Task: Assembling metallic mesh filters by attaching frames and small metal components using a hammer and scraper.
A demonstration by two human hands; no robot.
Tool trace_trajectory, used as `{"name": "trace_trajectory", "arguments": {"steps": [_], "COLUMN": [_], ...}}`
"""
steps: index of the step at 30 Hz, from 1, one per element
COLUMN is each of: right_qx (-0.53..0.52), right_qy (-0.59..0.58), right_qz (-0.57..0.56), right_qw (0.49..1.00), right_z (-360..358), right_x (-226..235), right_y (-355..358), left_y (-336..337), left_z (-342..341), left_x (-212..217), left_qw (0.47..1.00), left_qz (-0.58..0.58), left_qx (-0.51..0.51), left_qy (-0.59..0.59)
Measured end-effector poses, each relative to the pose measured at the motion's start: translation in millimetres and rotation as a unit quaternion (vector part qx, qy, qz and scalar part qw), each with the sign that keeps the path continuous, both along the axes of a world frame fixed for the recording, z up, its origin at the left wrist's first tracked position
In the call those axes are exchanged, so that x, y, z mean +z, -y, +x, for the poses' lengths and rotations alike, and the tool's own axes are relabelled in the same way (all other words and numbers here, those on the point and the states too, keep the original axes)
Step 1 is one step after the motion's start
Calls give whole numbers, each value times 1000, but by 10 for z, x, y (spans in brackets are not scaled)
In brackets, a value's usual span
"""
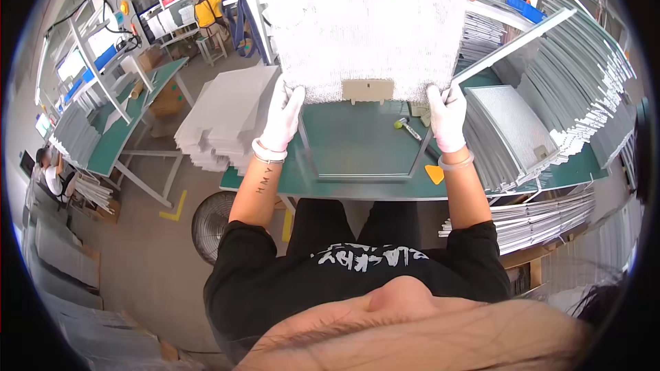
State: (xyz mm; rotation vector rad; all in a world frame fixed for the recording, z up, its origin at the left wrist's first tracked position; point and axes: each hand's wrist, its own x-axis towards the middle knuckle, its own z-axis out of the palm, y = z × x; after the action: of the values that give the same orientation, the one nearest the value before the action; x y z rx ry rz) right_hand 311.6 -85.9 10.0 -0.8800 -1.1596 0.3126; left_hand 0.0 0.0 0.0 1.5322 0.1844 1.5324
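Observation:
A large, bright white textured panel [364, 20] is raised in front of me over the workbench, its far end beyond the top of the view. A beige rectangular piece [368, 90] sits at the middle of its near edge. My left hand [280, 115], in a white glove, is closed on the panel's near left corner. The gloved right hand [448, 117] grips the near right corner, thumb and fingers pinched. Below the panel, a thin metal frame [363, 176] lies flat on the green bench top [265, 180]. A green-headed hammer [407, 128] and a yellow triangular piece [434, 174] lie nearby.
Stacked pale sheets [230, 110] stand left of the bench. Many framed panels [570, 89] lean at the right, beside a framed mesh panel [512, 127]. A round fan [212, 227] is on the floor. One person [208, 10] works at the far left, another [55, 175] nearer.

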Motion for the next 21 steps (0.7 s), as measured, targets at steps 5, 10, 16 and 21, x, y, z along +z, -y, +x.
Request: {"name": "trace_trajectory", "arguments": {"steps": [5,10,16,21], "right_qx": [-10,35,19,91], "right_qy": [-51,-71,57,117], "right_qz": [-8,2,-95,-188], "right_qw": [999,997,994,971], "right_z": [-206,-16,106,328], "right_x": [-232,-171,-979,-1383], "right_y": [-59,-86,-103,105], "left_y": [-16,-8,-146,-117], "left_z": [-43,288,161,-52], "left_x": [-17,-150,-975,-1279], "left_qw": [992,997,976,942], "left_qz": [-70,-41,-109,-159], "left_qx": [72,51,133,14], "left_qy": [-76,32,-131,-296]}}
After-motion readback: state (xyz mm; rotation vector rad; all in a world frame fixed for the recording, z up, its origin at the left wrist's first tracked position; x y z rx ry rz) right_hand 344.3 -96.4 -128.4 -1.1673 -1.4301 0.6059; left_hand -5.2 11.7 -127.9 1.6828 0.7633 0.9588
